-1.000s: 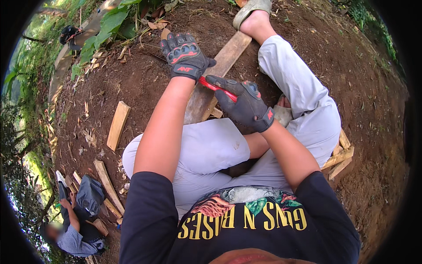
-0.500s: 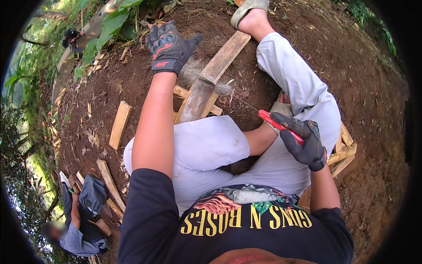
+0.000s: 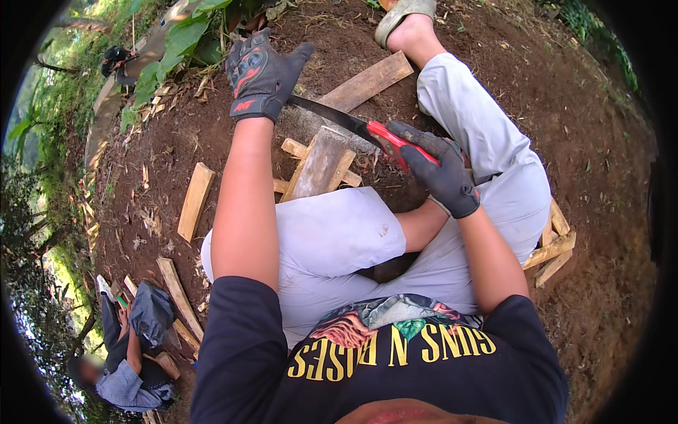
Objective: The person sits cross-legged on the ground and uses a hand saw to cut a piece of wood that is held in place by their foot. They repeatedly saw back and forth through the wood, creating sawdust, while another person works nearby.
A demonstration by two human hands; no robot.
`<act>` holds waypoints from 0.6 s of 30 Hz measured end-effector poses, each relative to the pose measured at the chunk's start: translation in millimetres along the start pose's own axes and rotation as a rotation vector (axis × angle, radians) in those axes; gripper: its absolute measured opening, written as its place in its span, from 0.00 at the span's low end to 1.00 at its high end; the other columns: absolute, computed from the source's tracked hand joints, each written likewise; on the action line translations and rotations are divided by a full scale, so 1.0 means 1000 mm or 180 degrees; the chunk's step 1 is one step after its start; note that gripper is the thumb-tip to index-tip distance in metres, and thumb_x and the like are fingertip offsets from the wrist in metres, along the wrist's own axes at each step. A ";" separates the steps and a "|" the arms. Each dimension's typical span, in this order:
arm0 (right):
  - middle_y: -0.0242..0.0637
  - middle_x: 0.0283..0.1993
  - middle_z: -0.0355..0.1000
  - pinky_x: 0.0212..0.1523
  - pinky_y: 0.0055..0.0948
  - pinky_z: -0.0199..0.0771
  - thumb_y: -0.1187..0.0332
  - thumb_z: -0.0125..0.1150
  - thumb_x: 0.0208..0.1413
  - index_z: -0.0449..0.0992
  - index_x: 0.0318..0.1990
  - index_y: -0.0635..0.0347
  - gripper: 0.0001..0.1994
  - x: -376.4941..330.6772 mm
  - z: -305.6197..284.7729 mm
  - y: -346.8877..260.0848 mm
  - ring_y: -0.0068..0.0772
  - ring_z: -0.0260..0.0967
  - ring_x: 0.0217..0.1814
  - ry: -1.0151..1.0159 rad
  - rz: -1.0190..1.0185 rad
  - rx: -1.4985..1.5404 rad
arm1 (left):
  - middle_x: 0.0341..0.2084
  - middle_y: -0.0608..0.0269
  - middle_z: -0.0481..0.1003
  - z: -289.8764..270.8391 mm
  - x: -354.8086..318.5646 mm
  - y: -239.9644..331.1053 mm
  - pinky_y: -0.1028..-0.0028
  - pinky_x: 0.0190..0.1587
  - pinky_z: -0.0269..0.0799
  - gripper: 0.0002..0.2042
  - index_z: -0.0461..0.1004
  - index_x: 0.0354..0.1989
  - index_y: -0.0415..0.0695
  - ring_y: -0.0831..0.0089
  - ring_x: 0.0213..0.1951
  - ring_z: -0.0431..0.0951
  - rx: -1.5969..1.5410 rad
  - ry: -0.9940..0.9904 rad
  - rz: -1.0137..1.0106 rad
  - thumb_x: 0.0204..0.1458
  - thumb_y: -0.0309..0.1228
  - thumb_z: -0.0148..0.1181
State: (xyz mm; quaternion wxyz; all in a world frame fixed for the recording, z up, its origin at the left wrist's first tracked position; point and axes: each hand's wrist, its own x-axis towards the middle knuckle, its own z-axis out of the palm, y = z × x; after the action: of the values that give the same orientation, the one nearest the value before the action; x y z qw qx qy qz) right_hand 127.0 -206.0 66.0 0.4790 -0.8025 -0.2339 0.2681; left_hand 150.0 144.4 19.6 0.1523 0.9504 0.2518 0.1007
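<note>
My right hand point(image 3: 439, 166), in a dark glove, is closed round the red handle of a hand saw point(image 3: 332, 114). The saw's dark blade reaches left, its far end by my left glove's wrist. My left hand point(image 3: 265, 78), gloved too, is held out flat with its thumb spread and nothing in it. Beyond the blade a separate wooden board piece point(image 3: 367, 81) lies at a slant, its far end near my foot. Nearer, a shorter board point(image 3: 323, 162) rests on crossed wooden pieces point(image 3: 351, 178) in front of my knee.
A loose wood block point(image 3: 195, 201) lies on the soil at the left, with a long strip point(image 3: 179, 298) nearer. More wood pieces point(image 3: 554, 244) stand beside my leg at the right. Another person point(image 3: 131, 385) sits at the lower left. Leafy plants point(image 3: 176, 49) edge the far left.
The far board piece has come away from the near board and turned aside. My right hand has brought the saw up and left, its blade now crossing the gap. My left hand has shifted slightly left.
</note>
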 end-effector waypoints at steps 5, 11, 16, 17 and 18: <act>0.29 0.38 0.76 0.37 0.25 0.67 0.63 0.61 0.71 0.78 0.70 0.58 0.23 0.002 -0.026 -0.033 0.18 0.68 0.33 0.0188 0.0513 0.0678 | 0.58 0.40 0.81 -0.013 0.002 0.006 0.53 0.67 0.73 0.42 0.80 0.63 0.37 0.44 0.63 0.79 -0.0481 0.0059 -0.0141 0.53 0.63 0.71; 0.20 0.24 0.66 0.24 0.21 0.56 0.65 0.60 0.72 0.76 0.72 0.63 0.24 0.001 -0.025 -0.035 0.13 0.56 0.22 0.0928 0.0651 0.1298 | 0.49 0.45 0.86 -0.008 0.002 0.012 0.55 0.58 0.78 0.25 0.85 0.53 0.41 0.49 0.52 0.85 -0.0873 0.0004 -0.0109 0.59 0.52 0.70; 0.32 0.34 0.79 0.32 0.26 0.70 0.63 0.62 0.70 0.81 0.67 0.59 0.21 0.000 -0.036 -0.019 0.19 0.69 0.26 0.1444 0.0512 0.0837 | 0.45 0.48 0.87 -0.011 -0.033 0.056 0.55 0.54 0.80 0.24 0.87 0.50 0.44 0.51 0.48 0.87 -0.0002 -0.1781 0.0432 0.62 0.54 0.63; 0.28 0.31 0.75 0.28 0.24 0.64 0.65 0.61 0.71 0.79 0.68 0.61 0.22 0.001 -0.034 -0.017 0.16 0.64 0.25 0.1532 0.0406 0.0852 | 0.45 0.49 0.87 -0.011 -0.039 0.065 0.56 0.54 0.80 0.25 0.88 0.49 0.44 0.51 0.47 0.87 0.0297 -0.2176 0.0586 0.63 0.55 0.62; 0.26 0.29 0.73 0.26 0.23 0.62 0.65 0.61 0.72 0.79 0.69 0.62 0.22 0.002 -0.034 -0.015 0.15 0.62 0.24 0.1588 0.0356 0.0854 | 0.44 0.49 0.87 -0.010 -0.043 0.070 0.56 0.53 0.80 0.26 0.88 0.49 0.45 0.50 0.47 0.87 0.0421 -0.2579 0.0693 0.62 0.57 0.61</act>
State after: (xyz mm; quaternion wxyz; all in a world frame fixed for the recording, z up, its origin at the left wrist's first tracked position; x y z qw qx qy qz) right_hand 149.3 -220.3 92.3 0.6081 -0.7848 -0.0267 0.1169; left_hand 141.6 67.1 47.5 0.1661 0.9420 0.0756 -0.2818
